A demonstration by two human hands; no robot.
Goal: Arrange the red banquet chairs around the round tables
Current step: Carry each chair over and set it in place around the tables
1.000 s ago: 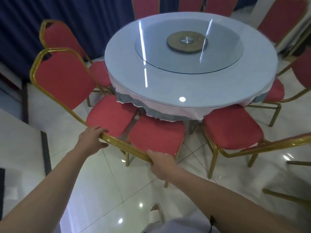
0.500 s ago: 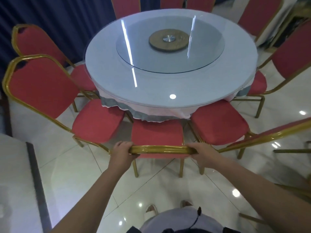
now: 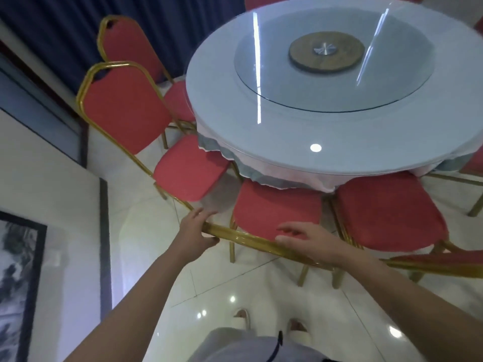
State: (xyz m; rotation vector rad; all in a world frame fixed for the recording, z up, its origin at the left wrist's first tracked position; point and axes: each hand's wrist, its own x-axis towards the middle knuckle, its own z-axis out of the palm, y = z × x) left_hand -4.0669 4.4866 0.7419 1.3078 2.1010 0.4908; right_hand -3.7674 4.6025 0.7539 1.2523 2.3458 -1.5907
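This is a banquet hall or restaurant dining room: a large round desk point(image 3: 339, 142) under a white cloth carries a clear glass turntable point(image 3: 332, 82) on a wooden hub (typical of group dining). Red padded chairs with gold metal frames point(image 3: 125, 108) ring it closely. Glossy white floor tiles point(image 3: 235, 291) and dark blue curtains point(image 3: 65, 30) complete the formal setting.

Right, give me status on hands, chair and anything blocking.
Left hand gripping the gold backrest rail. Right hand open, fingers lifted above the rail. Chair seat tucked under round table. Neighbouring chair seats close either side, nothing blocking.
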